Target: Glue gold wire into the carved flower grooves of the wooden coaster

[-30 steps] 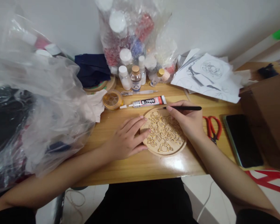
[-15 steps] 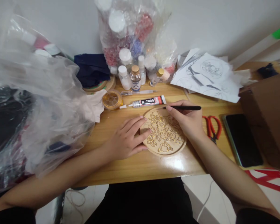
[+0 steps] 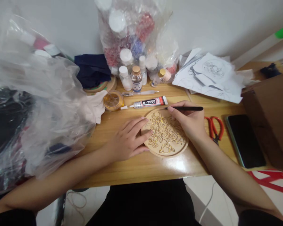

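A round wooden board (image 3: 165, 153) with a raised rim lies on the table, covered with curling flower outlines in gold wire (image 3: 166, 128). My left hand (image 3: 129, 138) rests at its left side, fingers spread, with the fingertips on the rim and face. Over the upper right part of the board, my right hand (image 3: 191, 121) is closed on slim black tweezers (image 3: 188, 108). Their fine tip points left, near the board's top edge; whether it touches the wood I cannot tell. The right hand covers part of the pattern.
Behind the board lie a glue tube (image 3: 149, 102), a spool of gold wire (image 3: 113, 101) and a pen-like tool (image 3: 141, 93). Small bottles (image 3: 136, 78) stand farther back. Orange-handled pliers (image 3: 214, 128), a phone (image 3: 246, 141) and a cardboard box (image 3: 271, 116) are right; plastic bags (image 3: 54, 116) crowd the left.
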Demonstrator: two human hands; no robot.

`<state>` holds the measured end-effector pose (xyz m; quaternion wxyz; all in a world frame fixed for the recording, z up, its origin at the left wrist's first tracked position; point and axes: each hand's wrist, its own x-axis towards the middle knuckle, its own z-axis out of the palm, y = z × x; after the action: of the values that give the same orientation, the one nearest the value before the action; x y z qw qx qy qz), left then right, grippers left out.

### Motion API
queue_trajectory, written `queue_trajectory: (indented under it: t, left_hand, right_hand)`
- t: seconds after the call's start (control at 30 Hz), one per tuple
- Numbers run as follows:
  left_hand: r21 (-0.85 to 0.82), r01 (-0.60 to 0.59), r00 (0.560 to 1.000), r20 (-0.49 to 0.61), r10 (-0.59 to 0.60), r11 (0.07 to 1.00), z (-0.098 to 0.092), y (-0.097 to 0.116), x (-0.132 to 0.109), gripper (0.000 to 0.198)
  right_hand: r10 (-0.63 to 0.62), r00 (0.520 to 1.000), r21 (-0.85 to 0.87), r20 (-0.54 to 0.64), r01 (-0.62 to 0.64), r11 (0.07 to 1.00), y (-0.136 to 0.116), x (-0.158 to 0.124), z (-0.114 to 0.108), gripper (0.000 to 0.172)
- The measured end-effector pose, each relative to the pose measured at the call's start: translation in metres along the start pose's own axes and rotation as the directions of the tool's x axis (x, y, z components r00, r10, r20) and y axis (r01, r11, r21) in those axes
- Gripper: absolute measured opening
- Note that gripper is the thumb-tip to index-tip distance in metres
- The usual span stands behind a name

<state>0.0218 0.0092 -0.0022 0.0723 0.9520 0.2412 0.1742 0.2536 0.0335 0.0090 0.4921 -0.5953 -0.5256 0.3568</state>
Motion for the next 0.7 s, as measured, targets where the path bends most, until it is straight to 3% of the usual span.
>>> queue_trajectory:
  t: [0.7]
  left_hand:
    - [0.012,0.01,1.0,0.013,-0.01,1.0,0.0029,-0.0009,-0.0007,0.046]
  right_hand:
    - [-0.008,1.0,-0.02,-0.012,0.008,1.0,-0.0002,0.0001,0.0005,0.004]
